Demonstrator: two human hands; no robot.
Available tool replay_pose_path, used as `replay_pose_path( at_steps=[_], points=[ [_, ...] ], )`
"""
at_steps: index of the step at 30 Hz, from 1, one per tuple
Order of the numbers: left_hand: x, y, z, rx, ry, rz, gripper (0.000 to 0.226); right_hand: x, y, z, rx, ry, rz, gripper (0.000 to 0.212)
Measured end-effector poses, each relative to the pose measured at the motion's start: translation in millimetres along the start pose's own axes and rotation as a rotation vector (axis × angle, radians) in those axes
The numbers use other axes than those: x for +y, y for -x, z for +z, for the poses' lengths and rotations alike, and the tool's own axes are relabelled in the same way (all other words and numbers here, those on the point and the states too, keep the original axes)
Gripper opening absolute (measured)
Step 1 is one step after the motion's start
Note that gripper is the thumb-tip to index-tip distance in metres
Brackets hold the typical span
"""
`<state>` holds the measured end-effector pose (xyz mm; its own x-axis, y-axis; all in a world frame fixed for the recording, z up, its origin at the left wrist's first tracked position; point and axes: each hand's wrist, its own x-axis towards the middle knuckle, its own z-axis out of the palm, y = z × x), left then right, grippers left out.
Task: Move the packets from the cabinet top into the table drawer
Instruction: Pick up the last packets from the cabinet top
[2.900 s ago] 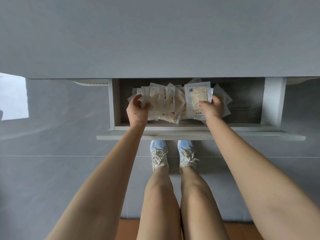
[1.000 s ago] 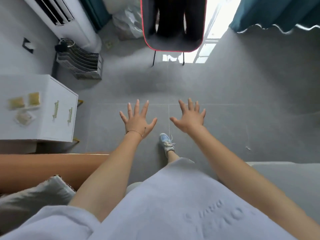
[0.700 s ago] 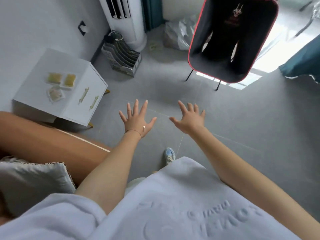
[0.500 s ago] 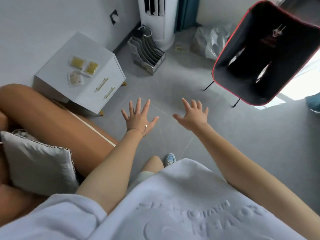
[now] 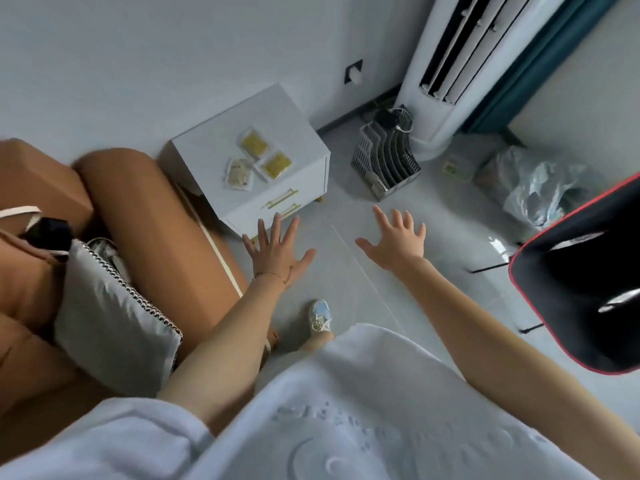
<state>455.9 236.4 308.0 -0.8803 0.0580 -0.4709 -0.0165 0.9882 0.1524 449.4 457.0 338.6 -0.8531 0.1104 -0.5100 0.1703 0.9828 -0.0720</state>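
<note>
While both arms reach forward, left hand (image 5: 277,252) and right hand (image 5: 394,245) fingers spread, empty, three packets (image 5: 258,160) on cabinet (image 5: 207,147), upper centre.

Embossed lettering on the white shirt (image 5: 381,427), blurred, unreadable; print on packets (image 5: 276,164) too small

Seen from above: dressed in a loose, pale white T-shirt (image 5: 363,410), embossed across the front with raised lettering in the same colour, too soft to read, beside a crescent-shaped curve. Short-sleeved, bare-armed below the wide left sleeve (image 5: 121,441). Wearing a fine chain bracelet (image 5: 268,276) at the wrist of the left hand (image 5: 277,252). Shod in a pale trainer (image 5: 320,315) with a light blue toe and white laces, under a bare shin.
</note>
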Motion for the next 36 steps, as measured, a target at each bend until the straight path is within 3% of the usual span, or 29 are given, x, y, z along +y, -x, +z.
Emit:
replay_pose_path(
  at_steps=[18, 24, 30, 36],
  points=[
    [-105.6, -193.4, -67.5, -0.083, 0.165, -0.306, 0.075, -144.2, -246.1, -90.5, -0.077, 0.142, -0.24, 0.084],
    [-130.8, -248.4, -94.8, -0.023, 0.392, -0.476, 0.073, -178.1, -316.0, -109.3, -0.189, 0.237, -0.334, 0.087],
    [-161.8, -288.3, -99.4, -0.021, 0.499, -0.596, 0.075, -210.9, -369.8, -104.5, -0.257, 0.288, -0.374, 0.091],
    [-185.5, -351.4, -46.9, -0.09, 0.494, -0.511, 0.077, -238.8, -429.6, -41.7, -0.291, 0.251, -0.383, 0.099]
  ],
)
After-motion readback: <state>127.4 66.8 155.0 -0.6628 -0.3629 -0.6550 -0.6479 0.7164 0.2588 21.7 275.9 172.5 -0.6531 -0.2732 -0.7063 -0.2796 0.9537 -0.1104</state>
